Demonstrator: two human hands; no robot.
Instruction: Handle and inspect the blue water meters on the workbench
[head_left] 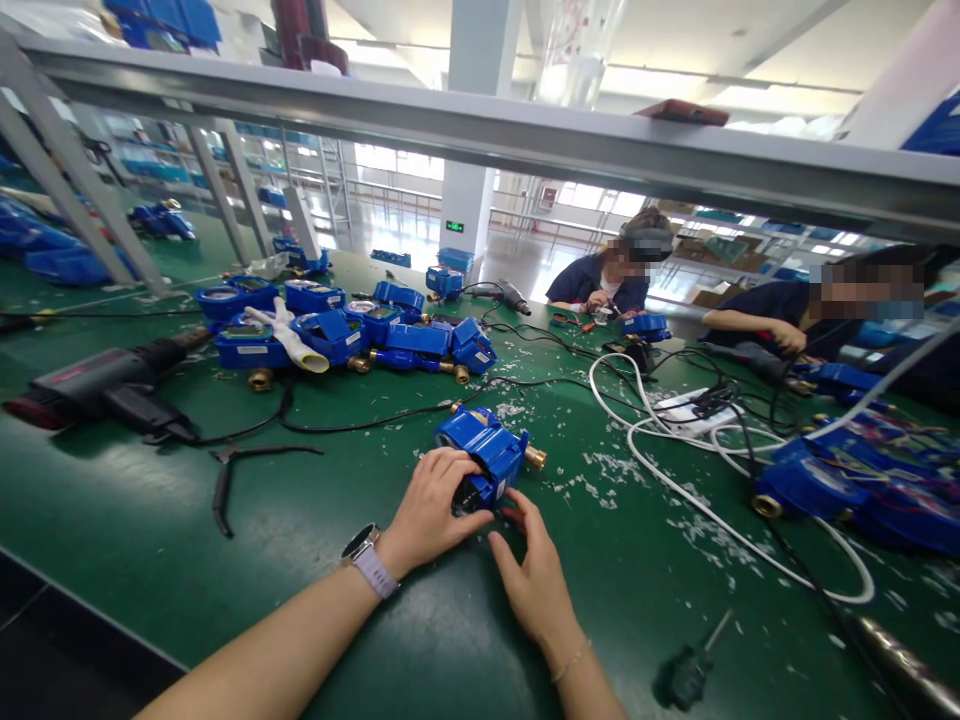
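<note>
A blue water meter (491, 440) with brass pipe ends lies on the green bench in front of me. My left hand (429, 512), a watch on its wrist, is closed over the meter's near left end. Dark parts inside the casing show partly beneath its fingers. By the near right corner is my right hand (536, 575), thumb and fingers apart with nothing between them. Its fingertips come close to the casing; whether they touch, I cannot tell. A small screwdriver (694, 665) with a dark handle rests to the right of my right forearm.
Pliers (229, 480) and a heat gun (120, 385) lie left, before several blue meters (412, 340) and a white glove (289, 335). At right are a white cable (697, 488), a power strip (694, 412) and more meters (817, 480). A shelf crosses above; two people work opposite.
</note>
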